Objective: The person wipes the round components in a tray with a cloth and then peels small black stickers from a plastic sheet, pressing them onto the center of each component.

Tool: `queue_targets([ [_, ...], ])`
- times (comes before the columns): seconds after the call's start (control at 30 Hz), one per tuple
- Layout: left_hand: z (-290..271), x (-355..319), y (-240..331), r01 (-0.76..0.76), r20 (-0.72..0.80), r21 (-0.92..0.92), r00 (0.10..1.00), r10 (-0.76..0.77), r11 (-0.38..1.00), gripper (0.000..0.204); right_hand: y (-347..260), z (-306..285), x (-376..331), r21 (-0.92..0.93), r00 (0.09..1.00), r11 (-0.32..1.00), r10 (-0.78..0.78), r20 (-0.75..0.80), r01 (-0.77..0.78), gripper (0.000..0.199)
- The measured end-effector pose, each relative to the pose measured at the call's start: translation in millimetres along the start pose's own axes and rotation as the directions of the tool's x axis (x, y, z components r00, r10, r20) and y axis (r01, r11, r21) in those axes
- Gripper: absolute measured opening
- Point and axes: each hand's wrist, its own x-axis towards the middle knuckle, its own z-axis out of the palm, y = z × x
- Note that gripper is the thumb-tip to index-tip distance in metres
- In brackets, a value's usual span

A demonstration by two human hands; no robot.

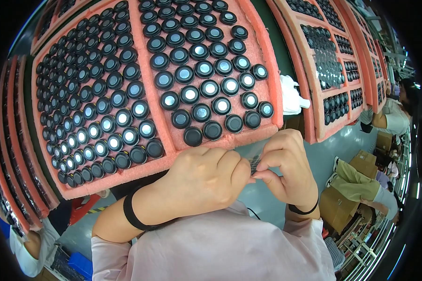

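Note:
My left hand (213,173) is closed with its knuckles up, just in front of a pink foam tray (173,152). Beside it, my right hand (288,168) pinches with thumb and forefinger. A small translucent sheet with dark marks (254,161) shows between the hands; both seem to grip it, though the left fingertips are hidden. Rows of black round parts (204,69) sit in the tray's two sections. Most carry a silver disc on top, while those in the nearest row, such as one black round part (192,136), have plain dark tops.
A white bottle with a nozzle (291,96) stands against the tray's right side. More foam trays (309,79) with black parts lie to the right, and stacked trays (21,140) at the left. Other people (361,187) and cardboard boxes (338,206) are farther right.

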Motion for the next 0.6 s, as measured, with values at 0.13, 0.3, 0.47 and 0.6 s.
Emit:
queue_targets([
  [0.13, -2.6, -2.2, -2.5, 0.004, 0.013, -0.013, 1.0, -0.004, 1.0, 0.031, 0.7, -1.8, -0.5, -0.069, 0.999, 0.996, -0.052, -0.001, 0.052, 0.026],
  [0.3, -3.8, -2.3, -5.1, 0.066, 0.057, -0.052, 0.996, -0.063, 0.996, 0.033, 6.2, -10.2, -2.5, -0.054, 0.998, 0.997, -0.059, -0.023, 0.057, 0.024],
  [0.47, -4.1, 9.9, -0.8, 0.048, 0.126, -0.123, 0.992, -0.033, 0.991, 0.036, 25.0, -18.0, 4.7, 0.085, 0.97, 0.975, 0.215, -0.11, -0.207, 0.016],
  [0.6, 2.2, 23.8, -1.6, 0.014, 0.148, -0.117, 0.989, 0.003, 0.993, 0.039, 46.7, -19.1, 10.2, 0.217, 0.908, 0.896, 0.411, -0.08, -0.386, 0.011],
])
